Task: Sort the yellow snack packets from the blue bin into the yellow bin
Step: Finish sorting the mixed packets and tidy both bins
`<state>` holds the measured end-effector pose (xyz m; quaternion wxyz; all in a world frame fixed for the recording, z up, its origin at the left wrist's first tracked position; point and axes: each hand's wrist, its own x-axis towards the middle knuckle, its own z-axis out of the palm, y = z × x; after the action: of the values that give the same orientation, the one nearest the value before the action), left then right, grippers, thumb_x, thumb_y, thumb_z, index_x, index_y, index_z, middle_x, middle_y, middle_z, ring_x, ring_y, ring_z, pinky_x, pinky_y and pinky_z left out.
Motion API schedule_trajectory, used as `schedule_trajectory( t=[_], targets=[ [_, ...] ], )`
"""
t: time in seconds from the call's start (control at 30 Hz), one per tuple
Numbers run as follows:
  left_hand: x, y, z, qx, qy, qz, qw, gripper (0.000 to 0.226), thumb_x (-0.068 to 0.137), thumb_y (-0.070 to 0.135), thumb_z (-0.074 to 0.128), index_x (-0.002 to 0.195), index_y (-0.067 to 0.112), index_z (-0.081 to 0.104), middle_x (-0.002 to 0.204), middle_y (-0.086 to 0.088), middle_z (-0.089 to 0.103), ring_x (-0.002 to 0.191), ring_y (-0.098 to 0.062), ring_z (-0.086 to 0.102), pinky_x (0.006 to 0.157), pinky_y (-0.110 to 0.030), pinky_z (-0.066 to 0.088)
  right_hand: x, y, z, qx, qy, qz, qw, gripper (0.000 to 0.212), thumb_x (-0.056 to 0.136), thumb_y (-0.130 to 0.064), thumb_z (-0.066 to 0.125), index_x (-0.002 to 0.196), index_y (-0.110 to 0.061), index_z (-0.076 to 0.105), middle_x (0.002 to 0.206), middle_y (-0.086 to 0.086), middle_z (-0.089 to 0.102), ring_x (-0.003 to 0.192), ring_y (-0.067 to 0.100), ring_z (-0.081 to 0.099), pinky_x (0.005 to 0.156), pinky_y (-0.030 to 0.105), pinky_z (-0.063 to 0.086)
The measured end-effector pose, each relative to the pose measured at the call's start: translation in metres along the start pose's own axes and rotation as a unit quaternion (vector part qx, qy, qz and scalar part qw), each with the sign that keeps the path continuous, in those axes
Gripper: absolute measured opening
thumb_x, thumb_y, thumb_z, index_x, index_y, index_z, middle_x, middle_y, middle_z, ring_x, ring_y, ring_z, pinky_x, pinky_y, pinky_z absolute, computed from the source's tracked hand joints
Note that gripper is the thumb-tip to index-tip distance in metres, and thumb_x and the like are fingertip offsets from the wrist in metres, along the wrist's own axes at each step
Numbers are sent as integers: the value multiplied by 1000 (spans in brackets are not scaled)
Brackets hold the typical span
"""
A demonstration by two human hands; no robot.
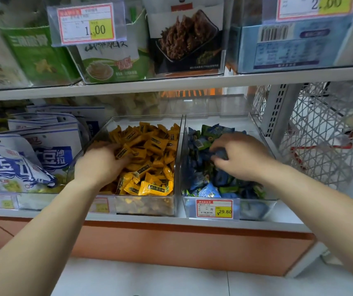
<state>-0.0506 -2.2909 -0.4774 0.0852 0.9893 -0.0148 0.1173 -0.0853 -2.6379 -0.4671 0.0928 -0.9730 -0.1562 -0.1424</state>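
Two clear bins stand side by side on the lower shelf. The left bin [176, 150] is full of yellow snack packets [149, 150]. The right bin [256, 208] holds blue and green packets [201, 171]. My left hand [98, 165] lies in the left side of the yellow bin, fingers curled over yellow packets, one packet at its fingertips. My right hand [241, 154] is in the blue bin, its fingers curled round a dark blue packet [221, 153]. No yellow packet shows among the blue ones.
Large white and blue bags [32, 159] fill the bin to the left. A price tag [214, 208] hangs on the blue bin's front. An upper shelf [171, 83] of boxed goods overhangs. A white wire rack [321, 133] stands at the right.
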Motion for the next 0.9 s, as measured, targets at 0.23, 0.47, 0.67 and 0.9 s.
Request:
schedule_trajectory(
  t=[0.23,0.47,0.67,0.9],
  targets=[
    [-12,59,-31,-113,94,96,984,49,91,52,60,131,23,61,128,-5,64,111,-24,61,84,-34,49,-7,22,-4,-146,-58,72,985,55,90,-52,51,135,-20,45,132,7,51,113,30,54,89,36,46],
    [-37,144,-24,-141,25,243,959,33,92,46,59,121,30,65,115,5,67,107,-12,58,89,-33,51,-5,8,-7,70,-204,33,976,50,93,-35,61,142,-28,48,144,0,52,126,22,51,103,33,44],
    [-27,171,-11,-140,21,251,957,34,92,31,62,122,18,68,113,0,72,101,-16,67,87,-35,57,-13,44,-34,26,-19,69,997,42,88,-45,58,130,-38,57,132,-8,56,121,20,51,97,40,47],
    [13,233,51,-88,-186,43,978,50,98,41,53,126,0,53,119,-18,63,88,-27,61,69,-29,49,-31,66,-13,46,-9,101,994,49,88,-43,51,136,-34,48,140,-4,42,132,20,29,102,35,35]
  ],
)
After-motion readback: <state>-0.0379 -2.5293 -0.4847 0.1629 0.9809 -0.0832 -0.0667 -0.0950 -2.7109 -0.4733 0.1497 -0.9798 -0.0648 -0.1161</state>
